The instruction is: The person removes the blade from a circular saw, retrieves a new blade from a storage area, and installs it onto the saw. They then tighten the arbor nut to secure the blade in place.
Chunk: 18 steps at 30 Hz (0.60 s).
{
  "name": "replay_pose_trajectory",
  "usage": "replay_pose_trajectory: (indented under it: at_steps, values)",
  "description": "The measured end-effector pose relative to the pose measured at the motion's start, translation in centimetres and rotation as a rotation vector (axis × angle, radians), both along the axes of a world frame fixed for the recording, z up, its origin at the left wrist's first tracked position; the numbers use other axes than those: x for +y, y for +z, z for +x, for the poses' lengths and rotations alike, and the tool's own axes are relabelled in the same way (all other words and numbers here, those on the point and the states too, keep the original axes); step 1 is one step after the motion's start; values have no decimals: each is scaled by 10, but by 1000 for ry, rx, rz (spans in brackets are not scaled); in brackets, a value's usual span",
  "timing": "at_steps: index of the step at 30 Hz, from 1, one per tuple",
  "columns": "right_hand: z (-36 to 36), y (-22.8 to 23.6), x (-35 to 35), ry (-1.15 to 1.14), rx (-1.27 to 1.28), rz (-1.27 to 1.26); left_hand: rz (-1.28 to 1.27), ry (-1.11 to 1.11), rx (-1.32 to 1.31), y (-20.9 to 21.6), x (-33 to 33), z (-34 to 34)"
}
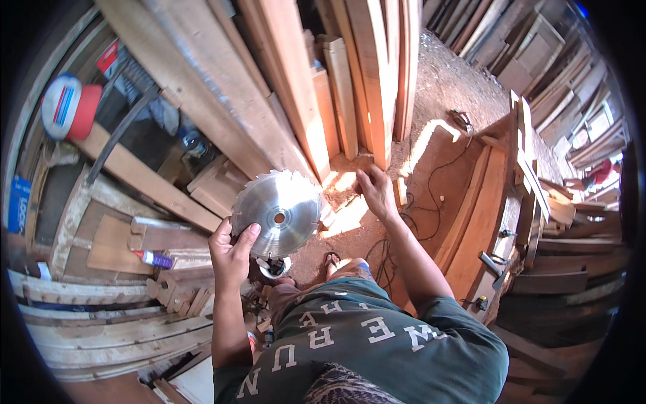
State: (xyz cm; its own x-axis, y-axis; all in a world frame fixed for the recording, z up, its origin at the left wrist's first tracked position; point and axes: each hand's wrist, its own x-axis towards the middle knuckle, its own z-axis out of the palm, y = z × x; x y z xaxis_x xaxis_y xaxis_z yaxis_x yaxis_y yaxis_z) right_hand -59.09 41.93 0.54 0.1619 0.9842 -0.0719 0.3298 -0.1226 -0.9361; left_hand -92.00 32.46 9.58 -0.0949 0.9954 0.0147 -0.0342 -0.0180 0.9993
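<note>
- From my end, I judge the step in hand to be handling the circular saw blade: it is held up in front of the body, broad face toward my view, left of the midline.
- The left hand grips it at its lower left rim, thumb laid on the near face and the other fingers around or behind the edge.
- The right hand is apart from the blade, off to its right, with fingers curled in; the glare and small scale there mean I can't tell whether they pinch something.
- As I read it, the next move calls for a firm left hold, the blade turned slowly, and any right-hand contact made on the flat or near the centre hole rather than on the teeth.
- The edge I mind most is the toothed rim. In my view its top overlaps the leaning timbers, and I can't judge the depth between them.
- Below, a white bucket shows just past the lower rim, so I would avoid dipping that way.
- My better room is between the hands, over the dusty floor; farther right, a dark cable and a long wooden beam limit it.
</note>
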Motion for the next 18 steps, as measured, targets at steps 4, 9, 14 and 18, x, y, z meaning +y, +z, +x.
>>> replay_pose_trajectory:
  at_steps: [4,9,14,18]
  values:
    - [131,-194,-106,250,-764,-205,11,-56,37,5,14,49]
    - [163,-215,-231,802,-200,-678,-49,-164,46,-10,40,102]
    - [145,-84,-165,222,263,-354,-196,-245,-173,-58,49,149]
    - [126,-45,-176,-52,772,-290,-427,-453,-295,-114,46,194]
